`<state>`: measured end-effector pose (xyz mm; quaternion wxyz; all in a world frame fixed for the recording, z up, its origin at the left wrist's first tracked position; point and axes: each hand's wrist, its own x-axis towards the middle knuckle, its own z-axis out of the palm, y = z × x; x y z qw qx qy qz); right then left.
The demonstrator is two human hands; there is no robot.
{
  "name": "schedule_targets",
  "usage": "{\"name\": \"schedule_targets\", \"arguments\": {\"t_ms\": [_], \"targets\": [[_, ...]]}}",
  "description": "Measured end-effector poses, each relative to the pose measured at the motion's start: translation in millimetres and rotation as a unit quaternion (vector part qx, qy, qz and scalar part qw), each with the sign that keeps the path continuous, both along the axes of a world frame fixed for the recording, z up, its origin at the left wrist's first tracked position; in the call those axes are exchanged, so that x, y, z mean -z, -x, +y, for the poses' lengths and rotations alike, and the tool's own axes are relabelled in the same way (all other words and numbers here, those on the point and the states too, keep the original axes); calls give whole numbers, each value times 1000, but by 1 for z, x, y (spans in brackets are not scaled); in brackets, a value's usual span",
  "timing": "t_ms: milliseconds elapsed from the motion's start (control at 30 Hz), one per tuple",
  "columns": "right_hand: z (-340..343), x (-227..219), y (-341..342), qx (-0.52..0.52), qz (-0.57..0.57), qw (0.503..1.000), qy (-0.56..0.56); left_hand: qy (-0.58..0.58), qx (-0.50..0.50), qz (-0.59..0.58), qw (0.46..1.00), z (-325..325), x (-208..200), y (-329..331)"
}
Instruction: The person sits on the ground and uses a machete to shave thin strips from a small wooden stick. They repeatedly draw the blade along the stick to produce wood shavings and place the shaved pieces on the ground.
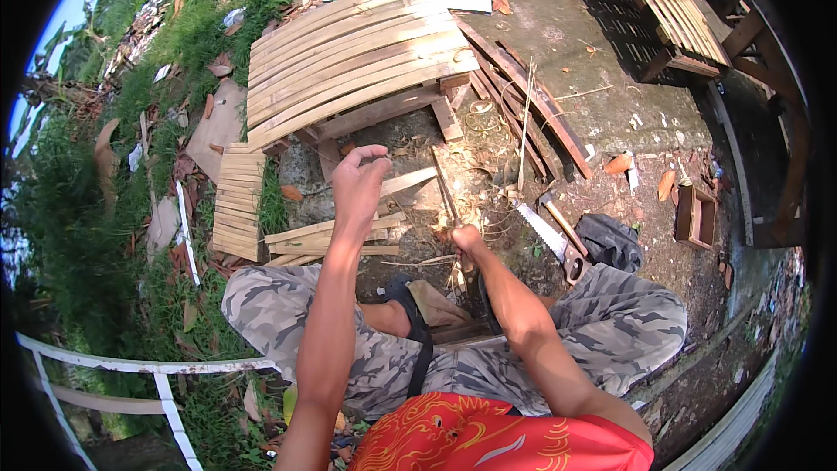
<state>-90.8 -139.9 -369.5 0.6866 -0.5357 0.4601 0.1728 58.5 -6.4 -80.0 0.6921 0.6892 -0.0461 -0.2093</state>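
My right hand (468, 240) is closed round the handle of a long knife (445, 181), its dark narrow blade pointing away from me. My left hand (357, 187) is raised to the left of the knife, fingers loosely bent and apart, with nothing seen in it. Beside the blade, a pale bamboo strip (410, 180) slants toward my left hand without visibly reaching its fingers. More split bamboo strips (336, 234) lie below, near my left knee. Shavings (475, 192) litter the ground around the knife.
A slatted bamboo bench (357, 70) stands ahead, a small slatted panel (238, 201) at its left. To the right lie a handsaw (545, 231), a hammer (562, 222), a black bag (610, 242) and dark wooden planks (532, 105). Farther right are a wooden box (696, 216) and another slatted bench (671, 0).
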Motion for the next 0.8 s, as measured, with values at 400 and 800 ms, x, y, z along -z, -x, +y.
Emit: {"name": "schedule_targets", "arguments": {"t_ms": [400, 800], "targets": [[-24, -44, -38, -40, 32, 994, -98, -111, -14, 9, 994, 10, 25, -25], [-3, -8, -3, -165, 67, 958, 226, -71, -9, 17, 997, 29, 33, -7]]}}
